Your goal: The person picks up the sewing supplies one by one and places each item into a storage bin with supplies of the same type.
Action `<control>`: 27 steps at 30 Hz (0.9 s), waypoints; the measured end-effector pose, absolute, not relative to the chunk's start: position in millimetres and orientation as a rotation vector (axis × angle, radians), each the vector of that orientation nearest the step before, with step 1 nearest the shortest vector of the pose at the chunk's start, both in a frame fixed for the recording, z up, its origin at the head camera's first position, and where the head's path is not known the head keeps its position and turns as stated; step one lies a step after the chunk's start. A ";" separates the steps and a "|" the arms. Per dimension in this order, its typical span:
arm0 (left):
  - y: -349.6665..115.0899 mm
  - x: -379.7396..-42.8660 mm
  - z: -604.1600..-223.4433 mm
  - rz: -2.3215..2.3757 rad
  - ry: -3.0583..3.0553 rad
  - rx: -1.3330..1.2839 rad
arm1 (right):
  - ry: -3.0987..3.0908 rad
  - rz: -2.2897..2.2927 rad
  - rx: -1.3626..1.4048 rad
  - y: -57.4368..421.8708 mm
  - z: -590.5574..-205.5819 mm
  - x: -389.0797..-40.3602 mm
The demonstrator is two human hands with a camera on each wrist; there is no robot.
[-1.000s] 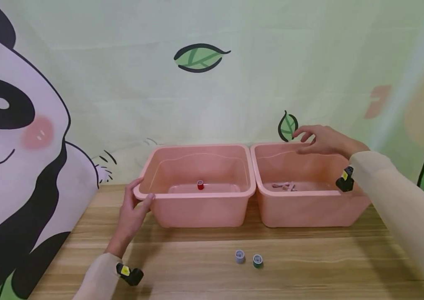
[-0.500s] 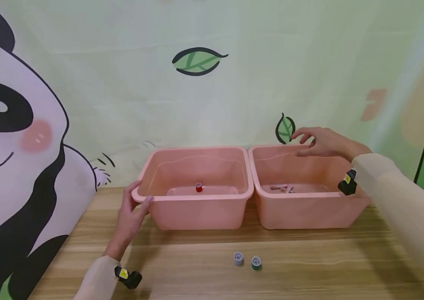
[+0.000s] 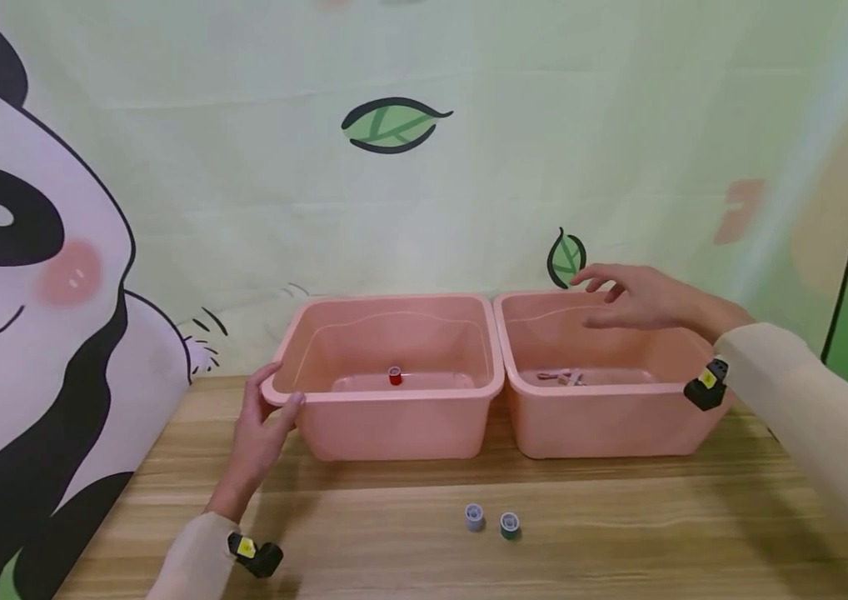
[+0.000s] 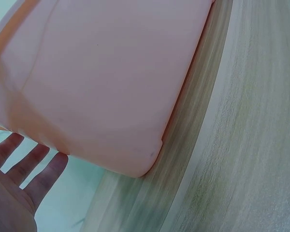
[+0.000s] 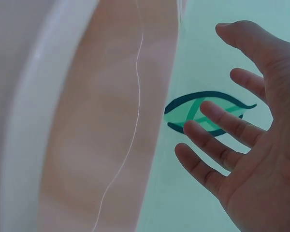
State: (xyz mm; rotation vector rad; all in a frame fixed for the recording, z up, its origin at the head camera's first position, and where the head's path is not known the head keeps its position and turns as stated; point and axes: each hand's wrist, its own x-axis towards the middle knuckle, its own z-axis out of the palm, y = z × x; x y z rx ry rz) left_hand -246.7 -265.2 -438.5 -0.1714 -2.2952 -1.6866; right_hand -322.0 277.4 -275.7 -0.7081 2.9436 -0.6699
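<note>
Two pink plastic bins stand side by side on the wooden table. My left hand (image 3: 259,433) holds the front left corner of the left bin (image 3: 394,427), its thumb at the front rim and its fingers along the side wall; in the left wrist view the fingertips (image 4: 53,166) touch that wall. A small red cap-like piece (image 3: 395,376) lies inside this bin. Over the back part of the right bin (image 3: 611,425), my right hand (image 3: 645,298) hovers with spread fingers and nothing in them. Several small pinkish pieces (image 3: 562,377), too small to identify, lie on that bin's floor.
Two small cap-like cylinders, one pale blue (image 3: 474,517) and one dark green (image 3: 510,526), stand on the table (image 3: 364,533) in front of the bins. Behind hangs a pale green cloth backdrop (image 3: 259,183) with a printed panda and leaves.
My right hand has shifted slightly down and right relative to the right bin. The left hand keeps its place at the bin corner. The head view has shifted a little.
</note>
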 end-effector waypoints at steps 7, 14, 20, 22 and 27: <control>-265.3 -245.7 -438.8 -1.676 -2.312 -0.158 | 2.923 -0.717 -0.857 277.9 -280.1 -309.9; -265.0 -245.3 -438.8 -1.675 -2.310 -0.152 | 2.953 -0.691 -0.930 275.0 -282.8 -294.8; -264.8 -245.6 -439.1 -1.673 -2.311 -0.155 | 3.111 -0.474 -0.946 274.3 -289.5 -282.0; -264.7 -245.8 -439.1 -1.669 -2.312 -0.160 | 3.151 -0.421 -0.975 274.2 -291.7 -278.5; -264.4 -246.2 -439.5 -1.656 -2.323 -0.164 | 3.200 -0.371 -1.094 274.1 -295.1 -270.7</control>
